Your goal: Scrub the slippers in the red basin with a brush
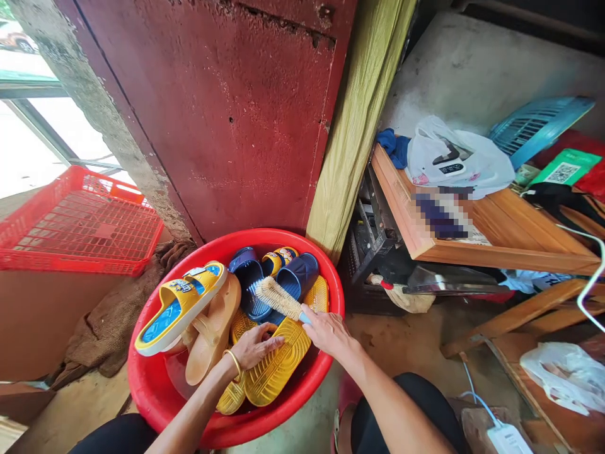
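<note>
A scrub brush (278, 297) with pale bristles and a light blue handle is in my right hand (328, 331), fingers closed round the handle. My left hand (258, 347), with a gold bangle at the wrist, grips a yellow slipper (271, 375) whose ridged sole faces up; the thumb lies on the sole and some fingers are hidden. Both hands are over a red basin (146, 394) holding water and several slippers. Left of my hands lie a tan sandal (215, 328) and a yellow-and-blue slide (182, 306). Dark blue slippers (297, 275) lie behind the brush.
A maroon door (222, 113) rises behind the basin, beside a yellowish curtain (359, 126). At left is a red plastic crate (94, 221) near brown sacking (101, 328). A wooden tray-like table (529, 221) with a white bag stands right. A power strip (508, 436) lies lower right.
</note>
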### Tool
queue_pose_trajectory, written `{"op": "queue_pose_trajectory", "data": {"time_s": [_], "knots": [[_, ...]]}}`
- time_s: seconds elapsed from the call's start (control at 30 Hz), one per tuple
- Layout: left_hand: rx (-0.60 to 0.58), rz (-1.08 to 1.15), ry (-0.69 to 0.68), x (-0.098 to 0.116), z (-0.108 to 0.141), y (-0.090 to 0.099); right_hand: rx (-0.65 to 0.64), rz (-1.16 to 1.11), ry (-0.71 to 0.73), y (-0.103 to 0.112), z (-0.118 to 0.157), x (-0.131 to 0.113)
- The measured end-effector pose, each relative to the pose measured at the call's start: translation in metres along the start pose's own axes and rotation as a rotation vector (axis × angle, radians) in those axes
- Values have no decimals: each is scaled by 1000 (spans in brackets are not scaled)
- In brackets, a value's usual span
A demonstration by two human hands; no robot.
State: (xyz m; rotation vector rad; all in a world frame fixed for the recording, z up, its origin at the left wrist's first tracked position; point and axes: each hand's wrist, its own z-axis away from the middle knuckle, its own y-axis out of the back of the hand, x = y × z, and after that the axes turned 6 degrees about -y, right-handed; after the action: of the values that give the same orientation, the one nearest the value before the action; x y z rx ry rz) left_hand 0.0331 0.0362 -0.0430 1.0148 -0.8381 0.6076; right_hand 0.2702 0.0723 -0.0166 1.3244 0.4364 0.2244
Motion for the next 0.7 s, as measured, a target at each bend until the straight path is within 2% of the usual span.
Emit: {"op": "queue_pose_trajectory", "data": {"time_s": [0.17, 0.7], "knots": [[19, 122, -8, 0, -1, 2, -16, -9, -22, 1, -1, 1], [41, 12, -11, -1, -4, -3, -2, 22, -36, 7, -2, -6]]}}
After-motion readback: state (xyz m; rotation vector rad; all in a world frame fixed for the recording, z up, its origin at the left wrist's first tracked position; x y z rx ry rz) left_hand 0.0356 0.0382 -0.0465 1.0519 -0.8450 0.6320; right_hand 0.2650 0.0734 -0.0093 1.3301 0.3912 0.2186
